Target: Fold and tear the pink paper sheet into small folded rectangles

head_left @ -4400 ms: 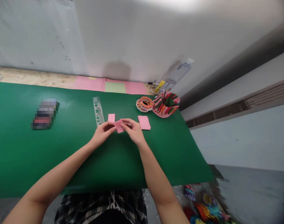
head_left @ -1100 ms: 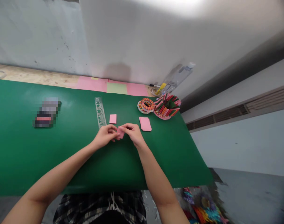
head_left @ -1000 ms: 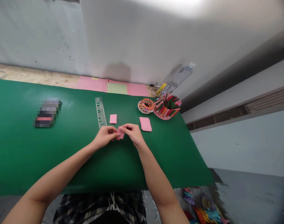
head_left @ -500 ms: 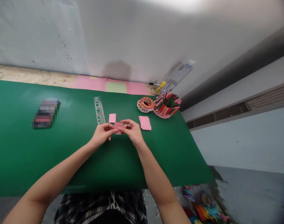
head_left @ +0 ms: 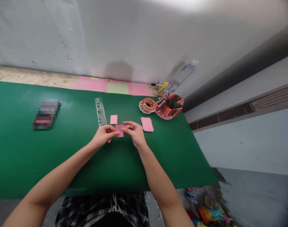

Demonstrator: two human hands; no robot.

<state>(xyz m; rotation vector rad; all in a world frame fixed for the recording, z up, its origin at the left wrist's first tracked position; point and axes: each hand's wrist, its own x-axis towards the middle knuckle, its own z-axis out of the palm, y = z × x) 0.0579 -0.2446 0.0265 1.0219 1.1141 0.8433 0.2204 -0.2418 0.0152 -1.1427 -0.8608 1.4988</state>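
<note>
Between my hands, just above the green tabletop (head_left: 87, 167), is a small pink piece of paper (head_left: 119, 130). My left hand (head_left: 103, 135) pinches its left edge between thumb and fingers. At its right edge, my right hand (head_left: 135, 134) grips it with thumb and fingertips. Just beyond the left fingers lies another small pink paper (head_left: 113, 119). A stack of pink paper slips (head_left: 147, 124) rests to the right of my right hand. Close to the left fingers, a clear stencil ruler (head_left: 100, 112) lies lengthwise away from me.
A pixelated phone-like object (head_left: 46, 114) lies at the left. Ring-shaped folded-paper pieces (head_left: 148, 105) and a round holder of folded paper strips (head_left: 169, 106) stand at the back right. Behind them leans a clear bottle (head_left: 184, 75). Pink sheets (head_left: 93, 84) line the wall.
The pink paper in my hands now shows as one flatter square, where a fold or lower part stood out before. Both hands have barely moved.
</note>
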